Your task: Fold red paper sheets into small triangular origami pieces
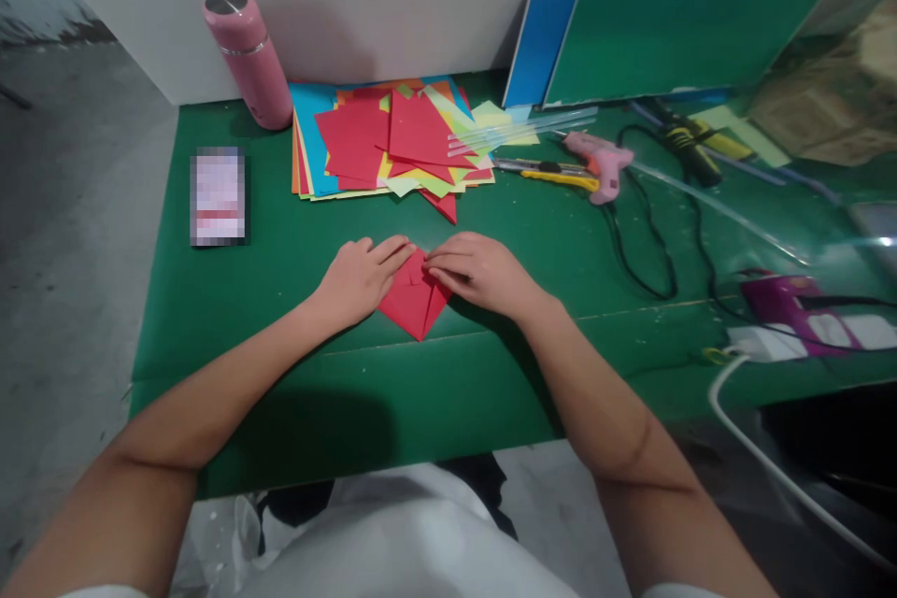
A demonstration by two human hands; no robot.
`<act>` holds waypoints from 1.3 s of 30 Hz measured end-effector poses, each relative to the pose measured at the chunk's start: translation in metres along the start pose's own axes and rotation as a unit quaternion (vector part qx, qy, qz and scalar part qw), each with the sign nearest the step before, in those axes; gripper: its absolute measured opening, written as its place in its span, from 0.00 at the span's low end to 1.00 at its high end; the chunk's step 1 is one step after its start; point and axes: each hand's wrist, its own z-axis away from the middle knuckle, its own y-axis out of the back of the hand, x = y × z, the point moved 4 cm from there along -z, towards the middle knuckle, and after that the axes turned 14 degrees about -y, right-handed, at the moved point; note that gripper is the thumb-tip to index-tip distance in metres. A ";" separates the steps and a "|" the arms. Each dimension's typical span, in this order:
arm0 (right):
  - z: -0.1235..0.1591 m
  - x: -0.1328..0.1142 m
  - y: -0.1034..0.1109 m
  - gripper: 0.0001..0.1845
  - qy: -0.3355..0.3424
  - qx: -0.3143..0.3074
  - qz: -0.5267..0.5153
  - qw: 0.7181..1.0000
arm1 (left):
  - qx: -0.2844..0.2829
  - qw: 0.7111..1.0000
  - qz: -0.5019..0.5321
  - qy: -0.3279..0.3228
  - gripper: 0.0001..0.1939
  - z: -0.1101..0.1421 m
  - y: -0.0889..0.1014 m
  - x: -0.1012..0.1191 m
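A red sheet of paper [413,308], folded into a diamond with creased flaps, lies on the green table in front of me. My left hand [363,276] grips its upper left edge, fingertips near the top corner and thumb along the side. On the opposite edge, my right hand [483,271] pinches a flap between thumb and fingers. The fingertips of both hands come close together at the top of the diamond. Just beyond them, a small red folded piece [441,206] pokes out from under a pile of coloured paper [357,140].
A pink bottle [250,65] stands at the back left, with a blurred-out rectangular object [218,196] nearer. To the right lie a yellow utility knife [561,176], clear glue sticks [525,131], a pink glue gun [599,163] with its cord, and a purple-and-white power strip [805,318].
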 end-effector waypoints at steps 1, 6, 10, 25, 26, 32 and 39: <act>0.001 0.001 0.002 0.14 -0.002 -0.005 -0.005 1.000 | 0.002 1.000 0.001 0.000 0.23 0.000 0.000 0.000; 0.007 0.011 0.011 0.15 -0.046 -0.018 -0.011 0.999 | 0.010 1.000 -0.007 -0.007 0.24 0.001 -0.002 0.001; 0.013 0.019 0.016 0.16 -0.094 0.005 -0.027 0.995 | 0.005 1.000 -0.029 -0.004 0.24 0.001 -0.005 0.000; 0.004 -0.001 -0.010 0.36 -0.119 -0.022 -0.038 0.992 | 0.072 0.997 -0.003 0.010 0.12 0.000 -0.004 0.001; 0.003 -0.001 -0.010 0.32 -0.122 -0.013 -0.037 0.992 | 0.085 0.996 0.000 -0.005 0.13 0.001 -0.005 0.002; 0.005 0.015 -0.002 0.06 -0.197 0.100 -0.079 0.972 | 0.163 0.978 0.074 -0.109 0.14 0.004 -0.009 0.003; 0.008 0.029 -0.005 0.06 -0.239 0.152 -0.100 0.954 | 0.156 0.973 0.087 -0.144 0.19 0.005 -0.013 -0.001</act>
